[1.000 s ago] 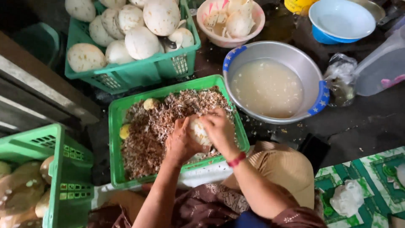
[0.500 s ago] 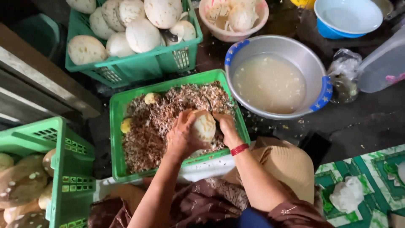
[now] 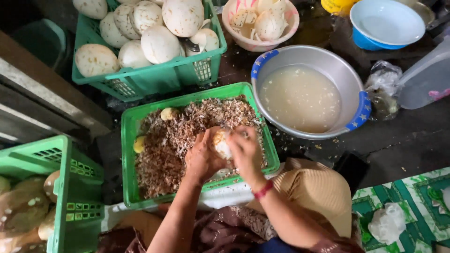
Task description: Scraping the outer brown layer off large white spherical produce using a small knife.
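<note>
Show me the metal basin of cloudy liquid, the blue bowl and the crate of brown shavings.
metal basin [image 3: 281,55], head view, bare inner wall.
blue bowl [image 3: 361,40], head view, outer rim.
crate of shavings [image 3: 127,154], head view, left rim.

Mostly covered by both hands: the pale peeled coconut [image 3: 220,144] over the shavings crate [image 3: 127,154]. Cut off at the top edge: the crate of peeled coconuts [image 3: 140,79] and the blue bowl [image 3: 386,23]. Sliced by the left edge, the second green crate [image 3: 61,187]. Blurred beyond telling, its brownish contents [image 3: 18,211].
</note>
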